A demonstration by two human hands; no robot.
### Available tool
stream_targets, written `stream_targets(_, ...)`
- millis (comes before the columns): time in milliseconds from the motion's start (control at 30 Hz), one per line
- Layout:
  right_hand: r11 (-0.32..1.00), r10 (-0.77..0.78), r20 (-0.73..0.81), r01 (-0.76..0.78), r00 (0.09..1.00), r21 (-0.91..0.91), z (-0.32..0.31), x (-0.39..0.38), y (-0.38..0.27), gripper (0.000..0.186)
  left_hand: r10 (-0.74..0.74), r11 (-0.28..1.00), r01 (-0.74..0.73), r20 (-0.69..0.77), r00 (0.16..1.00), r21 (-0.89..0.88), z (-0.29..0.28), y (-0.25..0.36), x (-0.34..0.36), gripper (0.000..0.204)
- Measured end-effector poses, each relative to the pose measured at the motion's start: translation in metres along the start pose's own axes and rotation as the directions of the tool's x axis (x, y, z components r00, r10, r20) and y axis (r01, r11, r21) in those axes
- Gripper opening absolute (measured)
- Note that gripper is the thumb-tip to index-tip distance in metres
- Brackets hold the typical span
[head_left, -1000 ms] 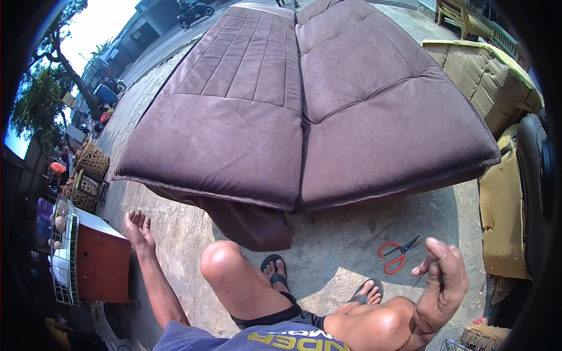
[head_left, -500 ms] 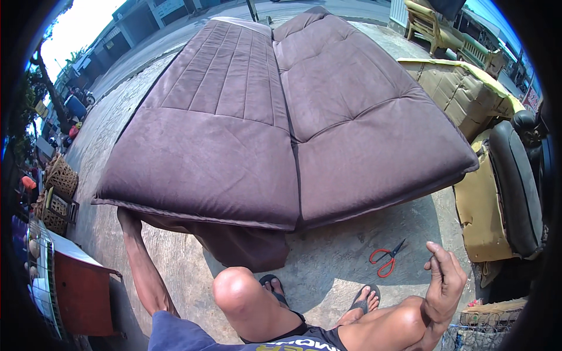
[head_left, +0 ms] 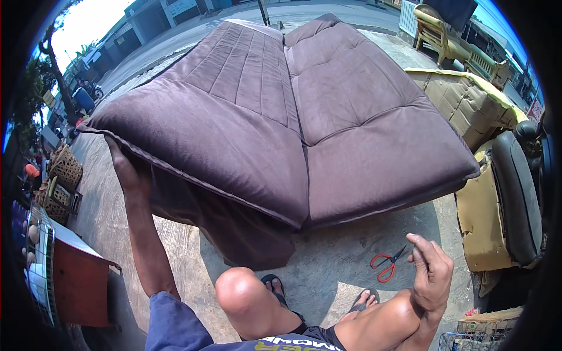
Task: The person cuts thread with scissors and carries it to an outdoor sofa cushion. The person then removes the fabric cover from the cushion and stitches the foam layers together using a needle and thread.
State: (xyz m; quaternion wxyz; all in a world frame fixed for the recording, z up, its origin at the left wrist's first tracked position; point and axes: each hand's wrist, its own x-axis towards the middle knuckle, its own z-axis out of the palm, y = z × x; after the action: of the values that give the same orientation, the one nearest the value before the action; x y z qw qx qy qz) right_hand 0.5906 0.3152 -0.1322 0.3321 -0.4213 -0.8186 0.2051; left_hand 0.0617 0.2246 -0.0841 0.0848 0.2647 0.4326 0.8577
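Observation:
A purple-brown sofa bed (head_left: 374, 117) fills the middle, made of two padded halves side by side. One has stitched channels, the other has tufted seams. My left hand (head_left: 130, 169) is under the near left corner of the left cushion (head_left: 199, 140), holding it up with the edge tilted. Its fingers are largely hidden beneath the cover. Loose brown fabric (head_left: 246, 240) hangs below that edge to the floor. My right hand (head_left: 432, 269) is above my right knee, fingers curled together; whatever is between them is too small to tell. Scissors with red handles (head_left: 386, 266) lie on the concrete near it.
At right stand a dark padded seat part (head_left: 515, 193), a tan board (head_left: 483, 219) and a cardboard-covered piece (head_left: 456, 96). Woven baskets (head_left: 64, 167) and a reddish-brown panel (head_left: 82, 281) stand at left. A road (head_left: 240, 23) runs behind.
My left hand has raised the near left corner of the cushion, so its edge now slopes. My right hand has shifted slightly left. The view has tilted a little.

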Motion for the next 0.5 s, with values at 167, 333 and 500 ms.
stream_targets(167, 0.998, -0.024, 0.028, 0.026, 0.999, -0.055, -0.004, 0.02, -0.018, 0.029, -0.027, 1.0, 0.027, -0.003, 1.0, 0.013, -0.015, -0.016, -0.008, 0.073)
stream_targets(333, 0.993, -0.102, 0.192, 0.113, 0.976, -0.045, 0.007, 0.041, -0.047, 0.03, 0.138, 0.555, -0.056, -0.025, 0.99, 0.83, -0.22, -0.043, 0.045, 0.049)
stream_targets(500, 0.987, -0.12, 0.259, 0.143, 0.959, -0.074, 0.027, 0.041, -0.042, 0.028, -0.243, 0.595, 0.526, -0.487, 0.839, 0.608, -0.313, -0.069, 0.028, 0.075)
